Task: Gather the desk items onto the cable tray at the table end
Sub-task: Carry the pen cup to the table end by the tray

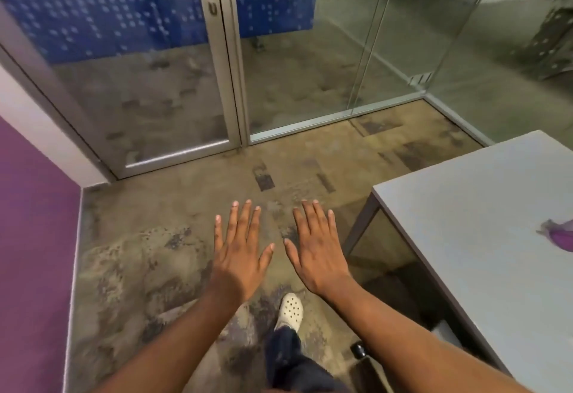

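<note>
We hold our left hand and right hand flat, fingers spread, gripping nothing, above the floor. The purple item lies on the grey table, to the right, nearer our right hand; its axis is unclear; no tray shows.

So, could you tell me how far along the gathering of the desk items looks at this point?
Nothing looks gathered yet. The left hand and right hand are both held out flat with straight fingers over the carpeted floor, holding nothing. The grey table stands to the right, with only a purple item showing at the frame edge. No cable tray is in view, so the whole job seems left to do.
</note>
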{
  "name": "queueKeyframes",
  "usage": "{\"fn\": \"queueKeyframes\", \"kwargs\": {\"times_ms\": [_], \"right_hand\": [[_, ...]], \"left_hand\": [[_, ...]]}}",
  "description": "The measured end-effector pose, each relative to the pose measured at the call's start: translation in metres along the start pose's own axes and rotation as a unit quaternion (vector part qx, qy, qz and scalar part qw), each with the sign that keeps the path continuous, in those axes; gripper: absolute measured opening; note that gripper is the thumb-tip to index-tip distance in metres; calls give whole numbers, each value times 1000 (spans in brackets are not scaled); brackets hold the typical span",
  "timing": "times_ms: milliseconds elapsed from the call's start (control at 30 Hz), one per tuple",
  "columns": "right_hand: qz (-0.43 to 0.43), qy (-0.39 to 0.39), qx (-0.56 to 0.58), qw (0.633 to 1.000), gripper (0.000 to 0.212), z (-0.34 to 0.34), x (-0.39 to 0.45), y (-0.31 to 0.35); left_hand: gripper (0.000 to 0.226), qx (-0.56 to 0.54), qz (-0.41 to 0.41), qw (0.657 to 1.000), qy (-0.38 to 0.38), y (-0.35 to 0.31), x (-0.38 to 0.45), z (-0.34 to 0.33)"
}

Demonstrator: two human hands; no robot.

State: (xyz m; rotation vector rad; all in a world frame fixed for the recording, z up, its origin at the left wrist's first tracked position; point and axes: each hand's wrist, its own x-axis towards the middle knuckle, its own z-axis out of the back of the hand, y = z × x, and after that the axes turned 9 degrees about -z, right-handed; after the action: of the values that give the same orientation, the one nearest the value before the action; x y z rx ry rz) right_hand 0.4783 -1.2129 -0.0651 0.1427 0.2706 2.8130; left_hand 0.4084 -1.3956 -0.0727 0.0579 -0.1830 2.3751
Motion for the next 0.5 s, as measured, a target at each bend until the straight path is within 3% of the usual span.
{"fn": "queueKeyframes", "kwargs": {"times_ms": [233, 500], "right_hand": [[-32, 10, -5, 999, 74, -6, 134, -29], [-34, 0, -6, 999, 73, 5, 276, -59]], "left_hand": [[81, 45, -61, 997, -7, 44, 140, 7], [80, -7, -61, 998, 4, 64, 284, 4]]}}
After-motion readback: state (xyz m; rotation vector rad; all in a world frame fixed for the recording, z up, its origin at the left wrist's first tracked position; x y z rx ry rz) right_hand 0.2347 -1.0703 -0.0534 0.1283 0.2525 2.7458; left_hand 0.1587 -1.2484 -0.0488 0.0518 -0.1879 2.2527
